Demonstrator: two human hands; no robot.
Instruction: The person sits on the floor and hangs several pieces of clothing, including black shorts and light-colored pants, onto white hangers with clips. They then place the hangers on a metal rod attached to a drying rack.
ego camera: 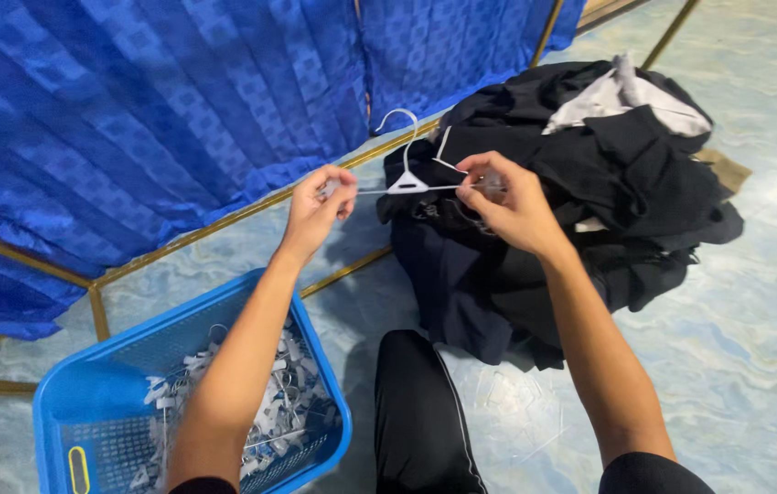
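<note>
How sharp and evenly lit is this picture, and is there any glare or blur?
Head view: lighting soft and even; the white plastic hanger is sharp, the clear hangers on the floor hard to make out; faint sheen on the pale marbled floor; straight edges bow slightly.

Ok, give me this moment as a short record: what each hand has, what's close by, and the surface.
left hand: pinches one end of a white clip hanger
right hand: pinches the hanger's other end
hanger: level between the hands, hook up, above the clothes
clothes: dark pile of garments on the floor beyond the hands, a pale piece on top
basket: blue plastic basket lower left, holding many white hangers
backdrop: blue patterned cloth on a gold frame
surface: pale marbled floor
</note>
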